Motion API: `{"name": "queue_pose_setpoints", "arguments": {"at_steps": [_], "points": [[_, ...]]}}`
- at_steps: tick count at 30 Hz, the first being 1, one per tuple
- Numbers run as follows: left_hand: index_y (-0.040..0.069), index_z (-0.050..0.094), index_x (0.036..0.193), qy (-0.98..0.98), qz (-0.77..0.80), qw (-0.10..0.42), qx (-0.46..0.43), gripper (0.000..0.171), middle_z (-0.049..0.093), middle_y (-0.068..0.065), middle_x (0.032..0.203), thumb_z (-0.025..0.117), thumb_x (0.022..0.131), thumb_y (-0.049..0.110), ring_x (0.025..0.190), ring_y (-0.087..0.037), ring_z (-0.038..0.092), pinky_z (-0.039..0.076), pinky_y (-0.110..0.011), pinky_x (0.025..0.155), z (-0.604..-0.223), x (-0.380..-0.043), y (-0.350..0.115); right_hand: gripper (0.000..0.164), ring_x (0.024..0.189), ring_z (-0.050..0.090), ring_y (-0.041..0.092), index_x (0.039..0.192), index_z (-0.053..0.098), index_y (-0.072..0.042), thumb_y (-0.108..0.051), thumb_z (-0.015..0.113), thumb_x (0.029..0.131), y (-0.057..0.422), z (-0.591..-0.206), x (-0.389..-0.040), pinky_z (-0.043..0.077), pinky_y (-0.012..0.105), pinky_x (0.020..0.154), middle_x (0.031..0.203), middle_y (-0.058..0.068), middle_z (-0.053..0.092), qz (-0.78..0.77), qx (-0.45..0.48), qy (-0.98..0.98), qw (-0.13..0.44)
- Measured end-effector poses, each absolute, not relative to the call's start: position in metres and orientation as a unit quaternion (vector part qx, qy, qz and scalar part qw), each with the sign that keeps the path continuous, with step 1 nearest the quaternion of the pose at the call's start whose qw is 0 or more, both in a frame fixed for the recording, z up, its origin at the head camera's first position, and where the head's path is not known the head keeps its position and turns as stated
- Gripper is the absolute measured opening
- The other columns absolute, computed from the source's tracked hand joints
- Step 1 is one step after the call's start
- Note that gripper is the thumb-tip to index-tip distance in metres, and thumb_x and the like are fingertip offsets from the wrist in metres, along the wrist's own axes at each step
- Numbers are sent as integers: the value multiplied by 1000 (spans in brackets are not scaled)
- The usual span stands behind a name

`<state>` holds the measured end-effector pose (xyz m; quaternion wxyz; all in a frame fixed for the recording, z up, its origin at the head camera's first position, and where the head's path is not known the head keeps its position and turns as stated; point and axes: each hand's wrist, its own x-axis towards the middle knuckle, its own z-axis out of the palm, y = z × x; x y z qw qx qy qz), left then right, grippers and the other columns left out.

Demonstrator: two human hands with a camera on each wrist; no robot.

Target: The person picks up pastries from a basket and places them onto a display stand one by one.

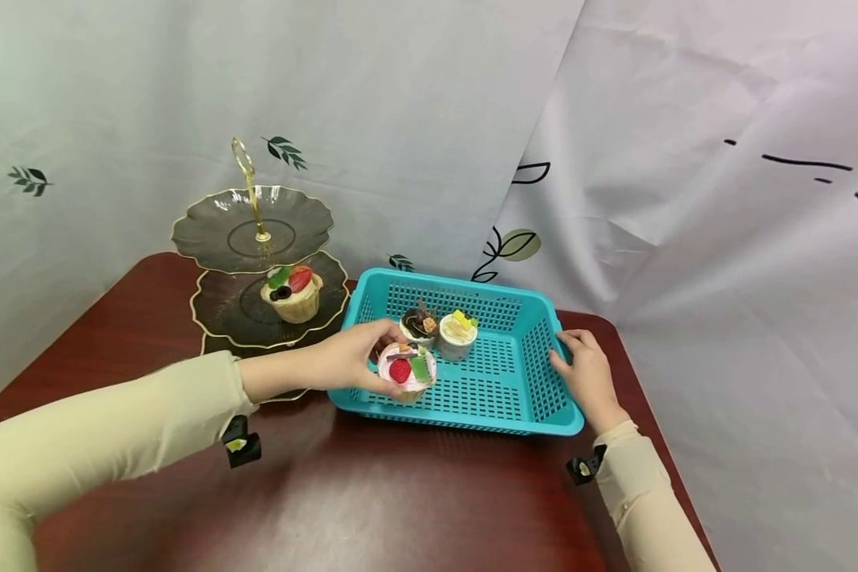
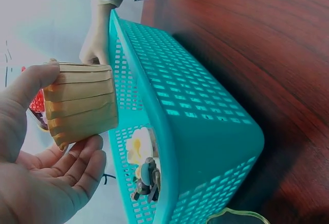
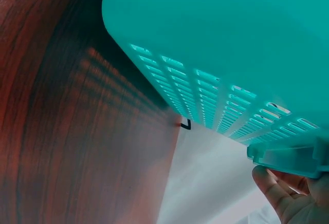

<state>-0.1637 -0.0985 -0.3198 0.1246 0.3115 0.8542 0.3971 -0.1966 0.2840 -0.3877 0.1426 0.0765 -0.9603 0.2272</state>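
My left hand (image 1: pixel 350 359) holds a cupcake (image 1: pixel 409 373) between thumb and fingers, above the left front part of a turquoise basket (image 1: pixel 457 423). The cupcake has pink cream, a raspberry and a green piece on top; its pleated tan wrapper (image 2: pixel 82 103) shows in the left wrist view. Down in the basket sit a chocolate-topped cupcake (image 1: pixel 418 324) and a yellow-topped cupcake (image 1: pixel 457 334), side by side. At the basket's right end my right hand (image 1: pixel 588 377) grips the rim (image 3: pixel 288 157), its fingers at the edge.
Left of the basket stands a tiered stand with dark, gold-edged wavy plates (image 1: pixel 214 306) and a gold ring handle (image 1: pixel 243 157). One fruit-topped cupcake (image 1: pixel 293 295) rests on its middle plate. A patterned cloth (image 1: pixel 400 95) hangs behind the dark red wooden table (image 1: pixel 372 508).
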Motion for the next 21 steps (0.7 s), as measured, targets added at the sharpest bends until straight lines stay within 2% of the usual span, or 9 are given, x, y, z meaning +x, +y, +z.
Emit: {"name": "queue_pose_setpoints", "arguments": {"at_steps": [8,21], "points": [[7,54,114,868,386,116,289,56,64,-2,102,85,72,30,92,-12,57,52,-25,76,-321,-152,-117,44,110,56,41,128,55,9,-16,61,93,281,-388,-198,49,54,90,126,25,51,230,86,-958,146],[9,56,111,872,390,87,283,55,64,1,96,85,71,32,85,-7,58,52,-24,74,-312,-136,-144,42,110,54,41,127,55,10,-13,62,92,284,-388,-195,48,55,90,125,25,50,227,86,-958,155]]}}
